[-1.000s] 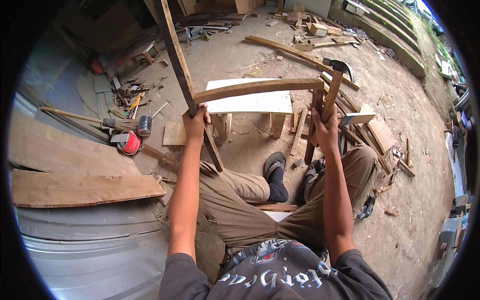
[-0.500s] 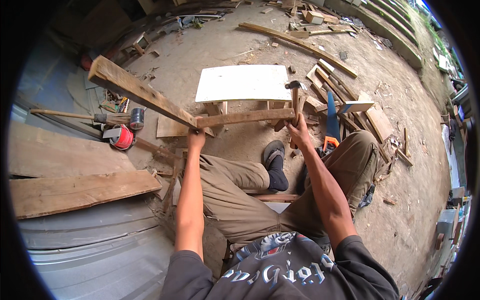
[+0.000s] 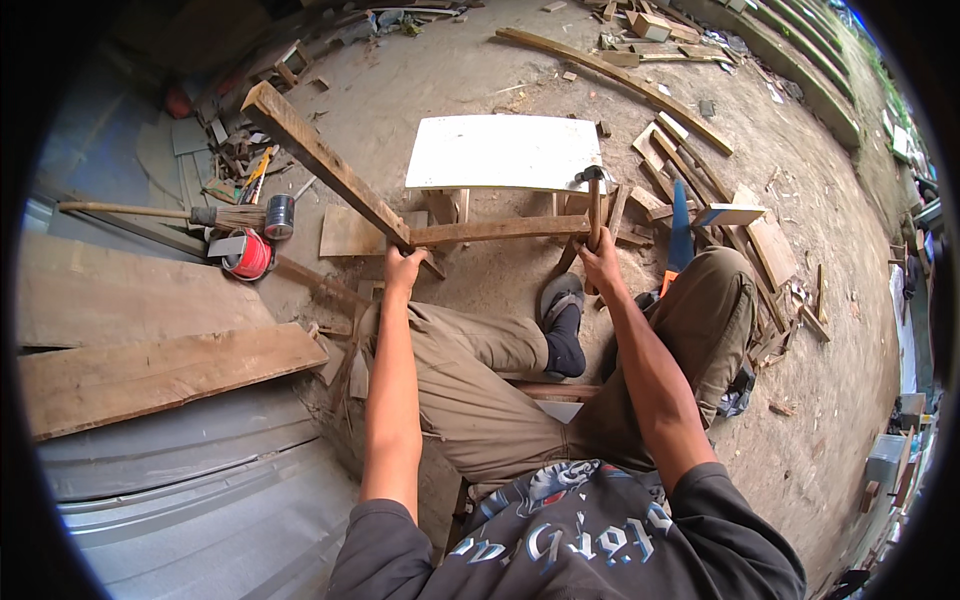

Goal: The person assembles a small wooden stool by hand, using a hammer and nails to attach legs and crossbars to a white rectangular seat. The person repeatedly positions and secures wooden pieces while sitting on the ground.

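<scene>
My left hand (image 3: pixel 403 268) is closed around the corner of a wooden frame (image 3: pixel 500 231), where a long, thick bar meets a thinner crosspiece. The long bar slants away up to the left, and the crosspiece runs level toward my other hand. In my right hand (image 3: pixel 601 260) is a hammer (image 3: pixel 594 205), held upright by its wooden handle with the dark head on top. The crosspiece's right end lies against the hammer handle; whether my right fingers also grip the wood is hidden. Just beyond stands a low white-topped table (image 3: pixel 505 150) on wooden legs.
On the right, a blue-bladed handsaw (image 3: pixel 680 230) leans among scrap boards (image 3: pixel 770 245). A broom (image 3: pixel 235 217), a dark can (image 3: pixel 280 215) and a red bucket (image 3: pixel 250 257) stand at left, above wide planks (image 3: pixel 170 375). A long beam (image 3: pixel 620 88) lies farther off.
The frame has turned a little, its long bar now standing steeper with its far end shifted right. Both hands keep their hold, and the whole view has shifted slightly.
</scene>
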A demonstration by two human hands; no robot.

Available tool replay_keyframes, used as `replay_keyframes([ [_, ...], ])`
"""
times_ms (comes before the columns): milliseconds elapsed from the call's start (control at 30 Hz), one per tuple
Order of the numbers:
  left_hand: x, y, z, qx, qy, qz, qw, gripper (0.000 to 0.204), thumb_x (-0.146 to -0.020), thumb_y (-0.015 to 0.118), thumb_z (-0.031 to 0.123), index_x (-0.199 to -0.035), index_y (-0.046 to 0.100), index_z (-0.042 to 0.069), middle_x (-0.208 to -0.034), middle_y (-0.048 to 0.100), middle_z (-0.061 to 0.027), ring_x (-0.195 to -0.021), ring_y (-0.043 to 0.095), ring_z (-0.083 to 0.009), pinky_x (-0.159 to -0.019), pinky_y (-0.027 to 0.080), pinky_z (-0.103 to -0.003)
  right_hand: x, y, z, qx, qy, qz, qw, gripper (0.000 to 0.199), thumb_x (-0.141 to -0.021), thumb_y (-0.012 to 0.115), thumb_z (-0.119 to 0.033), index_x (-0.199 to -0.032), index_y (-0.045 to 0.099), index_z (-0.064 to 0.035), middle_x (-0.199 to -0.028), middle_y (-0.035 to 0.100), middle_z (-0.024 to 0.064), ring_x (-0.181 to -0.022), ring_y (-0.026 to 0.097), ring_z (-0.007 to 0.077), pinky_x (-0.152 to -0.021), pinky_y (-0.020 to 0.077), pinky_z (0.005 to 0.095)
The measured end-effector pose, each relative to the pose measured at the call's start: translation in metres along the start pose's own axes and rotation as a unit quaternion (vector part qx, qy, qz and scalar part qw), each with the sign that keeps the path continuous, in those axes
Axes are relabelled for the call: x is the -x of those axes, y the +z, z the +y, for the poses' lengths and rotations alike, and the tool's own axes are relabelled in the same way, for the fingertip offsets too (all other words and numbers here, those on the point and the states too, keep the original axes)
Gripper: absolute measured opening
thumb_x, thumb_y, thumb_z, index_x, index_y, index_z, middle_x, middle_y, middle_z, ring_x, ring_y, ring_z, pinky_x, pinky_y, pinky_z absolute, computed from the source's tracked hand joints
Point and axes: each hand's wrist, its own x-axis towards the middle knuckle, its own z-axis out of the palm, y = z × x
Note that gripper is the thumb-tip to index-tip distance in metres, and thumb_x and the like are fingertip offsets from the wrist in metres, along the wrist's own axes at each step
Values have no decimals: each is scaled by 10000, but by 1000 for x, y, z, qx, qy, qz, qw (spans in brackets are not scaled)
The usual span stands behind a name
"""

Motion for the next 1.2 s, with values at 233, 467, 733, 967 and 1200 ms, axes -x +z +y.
replay_keyframes([
  [233, 1, -4, 8, 96, 49, 39, 993, 628, -891, 676, 237, -1421, 421, 17, -1413, 480, -127, -1295, 457, -243, -1088, 349, -386, 6, -14, -5, 45, 24, -19, 999, 333, -878, 665, -94, -1160, 506, -15, -885, 561, 54, -779, 527, 142, -671, 464, 307],
  [467, -10, 0, 9, 74, 48, 75, 993, 652, -913, 697, 276, -1439, 403, 27, -1384, 508, -111, -1289, 471, -233, -1092, 353, -368, 11, -32, -12, 45, 52, 59, 996, 295, -884, 604, -87, -1155, 522, -7, -901, 612, 96, -771, 597, 173, -685, 504, 330],
  [733, -3, 12, 29, 46, -29, 123, 991, 667, -888, 731, 242, -1425, 410, 12, -1403, 488, -141, -1289, 477, -245, -1096, 350, -372, 13, -27, -62, 87, 49, 106, 989, 290, -932, 641, -206, -1090, 557, 21, -799, 644, 130, -659, 616, 185, -581, 496, 346],
  [967, 3, 16, 55, 40, 43, 165, 985, 669, -868, 750, 198, -1404, 409, -12, -1390, 491, -151, -1273, 488, -265, -1072, 374, -378, 11, -20, -71, 96, 33, 103, 990, 354, -942, 678, -329, -1004, 597, 10, -708, 571, 62, -622, 516, 136, -570, 451, 322],
  [1200, 6, 15, 62, 30, 26, 181, 983, 605, -870, 742, 178, -1375, 479, -25, -1371, 523, -145, -1273, 491, -251, -1068, 361, -353, 11, -19, -78, 111, 31, 91, 989, 376, -932, 683, -327, -1035, 608, 27, -762, 639, 133, -678, 606, 197, -610, 480, 360],
])
